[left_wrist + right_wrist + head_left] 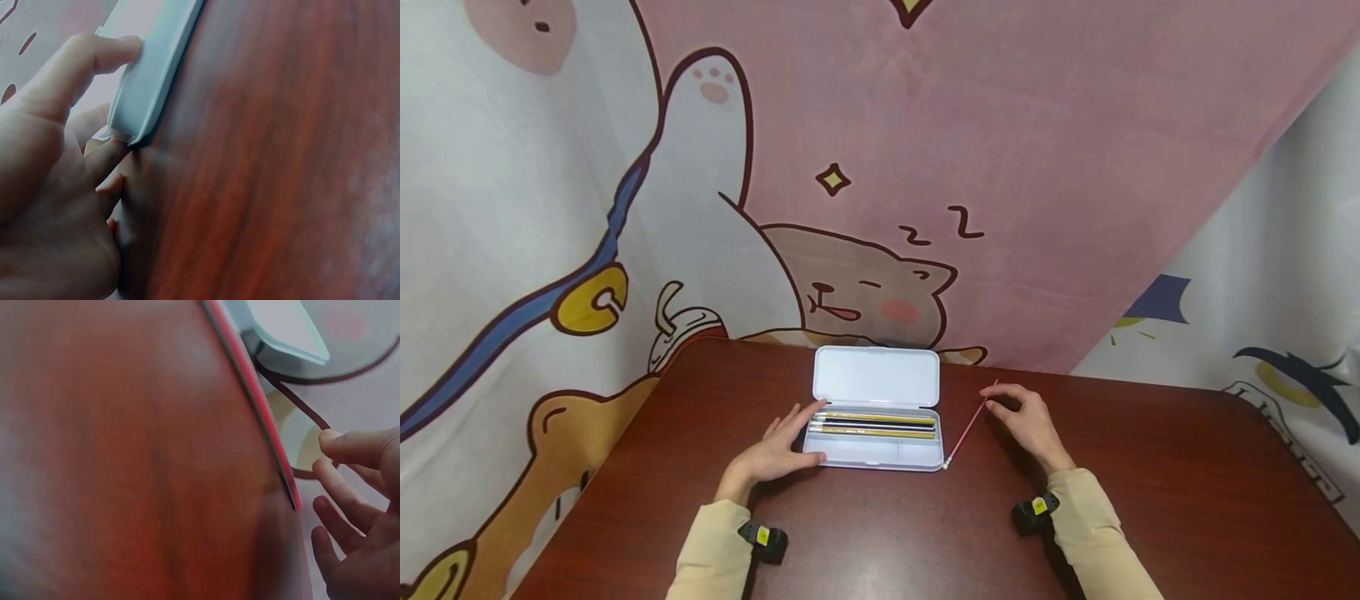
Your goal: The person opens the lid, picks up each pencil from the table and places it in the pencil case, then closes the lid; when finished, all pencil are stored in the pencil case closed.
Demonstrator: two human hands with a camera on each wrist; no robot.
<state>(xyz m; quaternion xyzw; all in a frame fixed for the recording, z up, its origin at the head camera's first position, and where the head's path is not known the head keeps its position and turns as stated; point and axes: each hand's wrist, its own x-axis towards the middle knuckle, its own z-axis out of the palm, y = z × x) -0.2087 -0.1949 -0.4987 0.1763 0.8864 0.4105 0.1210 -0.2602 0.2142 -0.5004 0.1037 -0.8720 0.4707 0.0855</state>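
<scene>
A white pencil case (846, 451) lies open on the table, its lid (876, 377) tipped back toward the wall. Several striped yellow and black pencils (872, 432) lie side by side in its rear compartment. My left hand (775, 447) holds the case at its left end, thumb by the front edge and index finger by the hinge corner. To the right of the case, a thin red pencil (967, 429) lies slanted, its pale end by the case's front right corner. My right hand (1026, 418) is at its far end; in the right wrist view the fingertips (329, 436) stand apart from it.
Everything stands on a dark red-brown wooden table (880, 542). A cloth with cartoon animals (865, 283) hangs behind the table's back edge and along its sides. In the case's front section, a low divider (898, 451) separates two trays.
</scene>
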